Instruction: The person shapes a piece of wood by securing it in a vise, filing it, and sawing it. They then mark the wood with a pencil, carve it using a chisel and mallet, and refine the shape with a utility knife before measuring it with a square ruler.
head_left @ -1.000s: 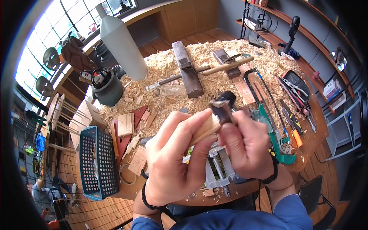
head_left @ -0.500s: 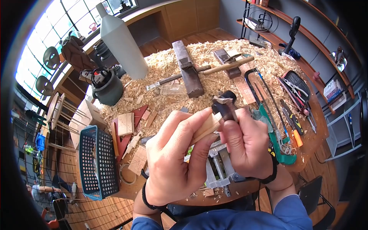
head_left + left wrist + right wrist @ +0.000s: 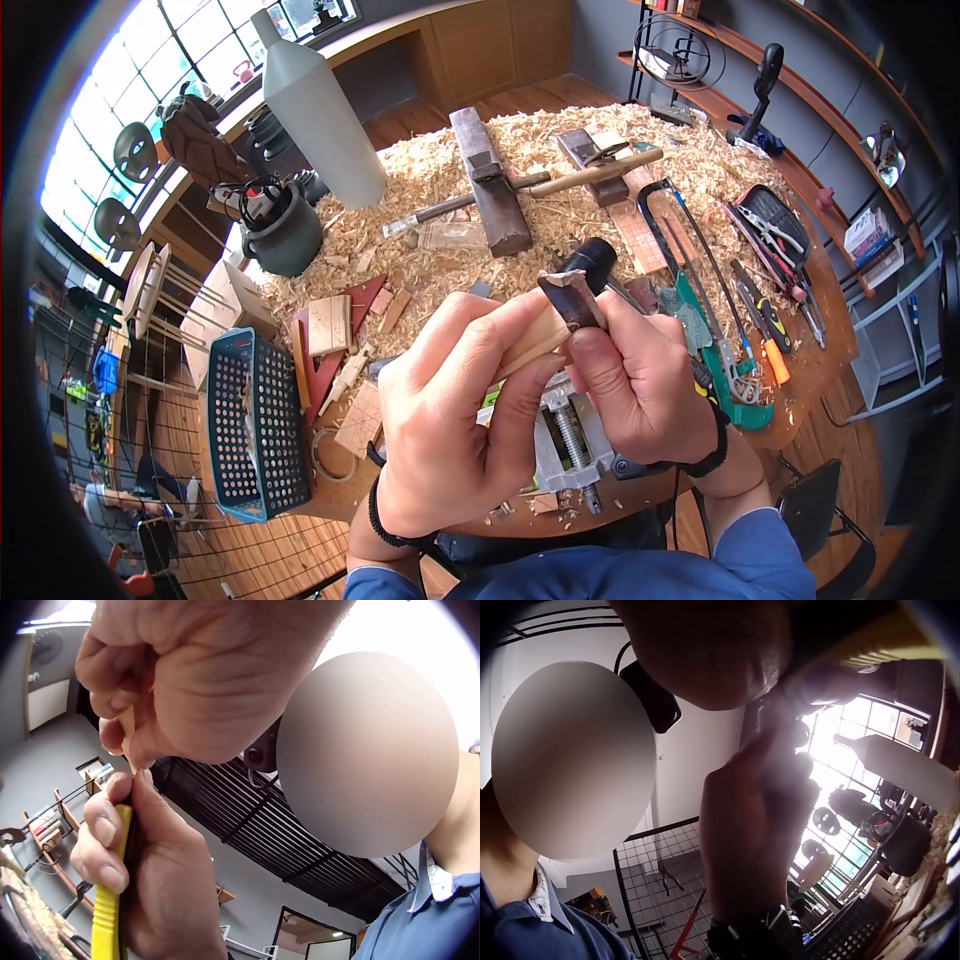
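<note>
My left hand [image 3: 450, 400] pinches a pale wooden stick [image 3: 536, 340] between thumb and fingers. At its end sits a dark hammer head [image 3: 570, 298] with a ragged lip and a black round end [image 3: 592, 260]. The thumb and forefinger of my right hand [image 3: 640, 380] pinch this head from the other side. Lying along the right palm, under curled fingers, is a yellow utility knife [image 3: 109, 915] with a ribbed body, and it shows in the right wrist view too. The knife's blade is hidden. Fingers cover how far the stick enters the head.
A metal vise [image 3: 570, 445] stands below the hands. Wood shavings [image 3: 420, 250] spread behind them, with wooden planes [image 3: 492, 200] on top. A green-handled hacksaw [image 3: 715, 340], pliers [image 3: 775, 232] and an orange-handled screwdriver [image 3: 775, 360] lie right. A perforated basket [image 3: 255, 430] stands left.
The hammer head has turned in the right fingers, drawing briefly off the stick's pale end, then back over it. The left hand stays nearly still.
</note>
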A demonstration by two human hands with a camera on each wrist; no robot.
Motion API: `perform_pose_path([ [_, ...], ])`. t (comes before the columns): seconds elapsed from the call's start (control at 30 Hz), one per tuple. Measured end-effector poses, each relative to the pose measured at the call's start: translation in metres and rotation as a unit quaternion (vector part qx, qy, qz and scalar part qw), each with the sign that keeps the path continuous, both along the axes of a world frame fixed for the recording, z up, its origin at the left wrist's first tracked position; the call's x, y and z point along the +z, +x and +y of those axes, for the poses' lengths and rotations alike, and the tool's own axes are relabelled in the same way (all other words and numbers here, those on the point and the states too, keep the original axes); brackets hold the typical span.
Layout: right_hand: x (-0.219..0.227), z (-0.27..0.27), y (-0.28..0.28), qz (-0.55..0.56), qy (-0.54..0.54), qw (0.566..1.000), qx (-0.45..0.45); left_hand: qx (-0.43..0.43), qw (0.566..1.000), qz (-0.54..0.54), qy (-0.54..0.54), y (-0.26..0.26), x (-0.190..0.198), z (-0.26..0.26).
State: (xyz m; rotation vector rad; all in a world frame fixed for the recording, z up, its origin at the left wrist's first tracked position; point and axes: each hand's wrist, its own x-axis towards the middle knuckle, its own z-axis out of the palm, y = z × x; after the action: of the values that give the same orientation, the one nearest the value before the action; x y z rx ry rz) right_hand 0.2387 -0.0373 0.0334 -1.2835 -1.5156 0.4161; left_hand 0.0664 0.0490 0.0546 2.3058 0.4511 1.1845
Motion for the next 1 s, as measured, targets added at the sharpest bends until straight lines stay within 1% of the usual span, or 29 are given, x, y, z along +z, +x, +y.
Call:
perform_pose_path([
  [0.03, -0.001, 0.001, 0.002, -0.007, 0.005, 1.000, 0.008, 0.000, 1.000, 0.000, 0.000, 0.000, 0.001, -0.002],
  [0.1, 0.000, 0.002, 0.006, -0.013, 0.010, 1.000, 0.016, 0.043, 0.998, 0.017, 0.031, 0.001, 0.002, -0.005],
  [0.13, 0.001, 0.001, 0.007, 0.008, -0.005, 0.999, 0.032, 0.043, 0.998, 0.017, 0.031, 0.002, -0.001, -0.003],
  [0.17, 0.002, 0.000, 0.009, 0.030, -0.019, 0.998, 0.047, 0.042, 0.997, -0.003, 0.060, 0.004, -0.006, 0.000],
  [0.2, 0.004, -0.001, 0.010, 0.030, -0.019, 0.998, 0.047, 0.042, 0.995, -0.024, 0.089, 0.005, -0.008, 0.003],
  [0.27, 0.007, -0.003, 0.013, 0.052, -0.048, 0.992, 0.104, 0.047, 0.996, -0.012, 0.073, 0.003, -0.005, 0.004],
  [0.3, 0.007, -0.003, 0.011, 0.051, -0.047, 0.992, 0.105, 0.053, 0.997, 0.001, 0.056, 0.003, -0.004, 0.004],
  [0.37, 0.002, -0.003, 0.004, 0.045, 0.050, 0.998, -0.003, 0.047, 0.998, -0.011, 0.038, 0.002, -0.006, 0.007],
  [0.4, 0.002, 0.000, 0.005, 0.018, 0.085, 0.996, -0.030, 0.039, 0.999, -0.023, 0.019, 0.002, -0.006, 0.007],
  [0.47, 0.002, 0.001, 0.008, 0.004, 0.058, 0.997, -0.058, 0.038, 0.999, -0.017, 0.002, 0.002, -0.001, 0.003],
  [0.67, 0.000, 0.003, 0.005, -0.017, 0.046, 0.998, -0.045, 0.037, 0.999, -0.021, 0.017, 0.003, -0.002, 0.001],
  [0.73, -0.004, 0.006, 0.001, -0.027, 0.058, 0.997, -0.052, 0.055, 0.998, -0.005, 0.011, 0.003, 0.000, -0.003],
  [0.83, -0.009, 0.008, -0.002, -0.032, 0.088, 0.993, -0.066, 0.060, 0.998, -0.002, 0.009, 0.004, 0.000, -0.005],
  [0.9, -0.005, 0.005, 0.000, 0.002, 0.039, 0.999, -0.021, 0.062, 0.998, 0.004, 0.017, 0.004, 0.001, -0.005],
  [0.93, -0.004, 0.004, 0.001, 0.002, 0.039, 0.999, -0.021, 0.065, 0.997, 0.008, 0.026, 0.003, 0.002, -0.005],
  [1.0, -0.003, 0.003, 0.002, 0.021, -0.002, 1.000, 0.000, 0.065, 0.997, 0.015, 0.028, 0.002, 0.003, -0.005],
])
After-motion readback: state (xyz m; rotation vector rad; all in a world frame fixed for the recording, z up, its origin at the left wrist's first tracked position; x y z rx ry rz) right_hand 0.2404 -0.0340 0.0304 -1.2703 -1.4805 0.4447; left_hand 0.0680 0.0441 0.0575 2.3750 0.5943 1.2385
